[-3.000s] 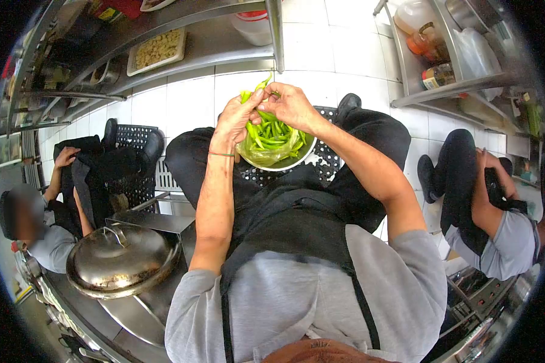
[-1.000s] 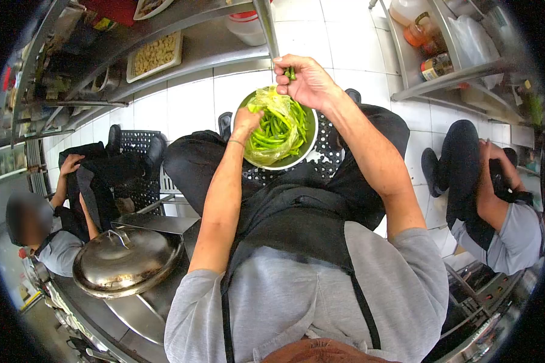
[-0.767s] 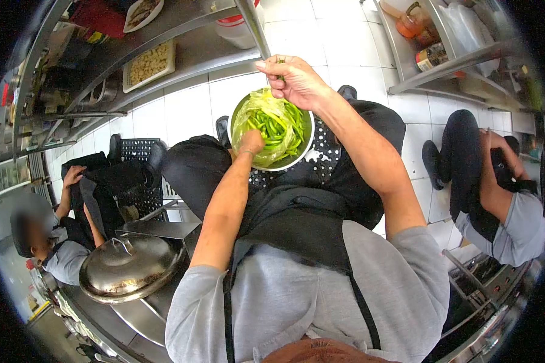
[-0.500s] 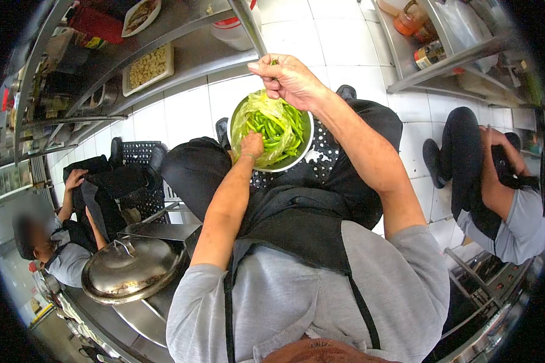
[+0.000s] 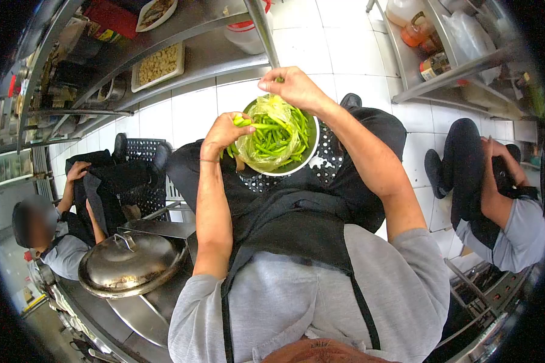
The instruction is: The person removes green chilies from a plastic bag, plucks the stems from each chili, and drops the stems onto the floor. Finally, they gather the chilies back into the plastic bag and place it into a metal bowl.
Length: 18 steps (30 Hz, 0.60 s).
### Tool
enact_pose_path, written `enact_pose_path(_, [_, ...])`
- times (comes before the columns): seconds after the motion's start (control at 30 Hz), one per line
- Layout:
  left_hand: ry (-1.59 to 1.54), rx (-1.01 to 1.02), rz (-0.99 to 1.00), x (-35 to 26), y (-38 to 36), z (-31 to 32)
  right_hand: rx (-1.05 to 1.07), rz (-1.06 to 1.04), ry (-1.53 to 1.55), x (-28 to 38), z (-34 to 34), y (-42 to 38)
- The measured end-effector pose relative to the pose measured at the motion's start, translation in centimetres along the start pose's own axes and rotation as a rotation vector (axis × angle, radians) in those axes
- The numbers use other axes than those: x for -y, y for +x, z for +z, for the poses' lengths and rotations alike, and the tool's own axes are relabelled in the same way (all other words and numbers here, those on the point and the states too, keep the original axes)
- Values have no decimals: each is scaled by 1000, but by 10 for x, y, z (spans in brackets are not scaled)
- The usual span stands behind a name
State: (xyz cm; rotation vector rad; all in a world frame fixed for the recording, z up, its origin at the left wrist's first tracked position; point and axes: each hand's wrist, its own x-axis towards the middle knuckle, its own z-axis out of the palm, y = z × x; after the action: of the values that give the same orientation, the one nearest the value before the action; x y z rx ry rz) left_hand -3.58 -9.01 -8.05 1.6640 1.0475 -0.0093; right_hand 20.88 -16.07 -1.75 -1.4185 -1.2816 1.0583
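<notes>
Between my knees stands a round metal bowl [image 5: 314,147] lined with a clear yellowish plastic bag [image 5: 272,107]. Long green chili peppers [image 5: 272,143] fill the bag. My left hand [image 5: 225,130] is closed around several green peppers at the bowl's left rim, their ends sticking out past the fingers. Above the bowl's far edge my right hand [image 5: 295,91] is pinched shut, with a small bit of green pepper [image 5: 279,79] showing between the thumb and fingers.
Steel shelving at the upper left holds a white tray of pale pieces [image 5: 158,65] and a white bucket [image 5: 246,37]. A lidded pan [image 5: 130,263] is at the lower left. One person [image 5: 48,233] sits at left, another [image 5: 496,199] at right.
My left hand has come up out of the bag to the left rim with peppers in its fingers. My right hand has lowered slightly and shifted right, still pinched.
</notes>
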Motion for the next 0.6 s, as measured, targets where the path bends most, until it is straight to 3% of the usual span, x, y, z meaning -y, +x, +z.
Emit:
enact_pose_path(0.1, [-337,-49,189,-28,-16,-1,211,-225,-485,-8,11,-11])
enact_pose_path(0.13, [-339,-68,193,-35,-19,-1,322,-104,-574,-3,15,-15])
enact_pose_path(0.23, [-286,-16,109,-45,-24,-5,439,0,-806,-6,24,-21])
enact_pose_path(0.33, [-329,-193,20,-28,-13,-4,473,134,-1001,-7,14,-20])
enact_pose_path(0.43, [518,-399,17,17,7,-9,395,232,-1101,-14,0,-18])
enact_pose_path(0.47, [393,-341,-104,2,1,-6,379,263,-1082,-6,-5,-14])
enact_pose_path(0.57, [106,-479,33,-15,-1,12,262,197,-939,-6,-8,-10])
enact_pose_path(0.6, [-117,-396,-72,-32,-5,13,240,167,-868,-5,-6,-8])
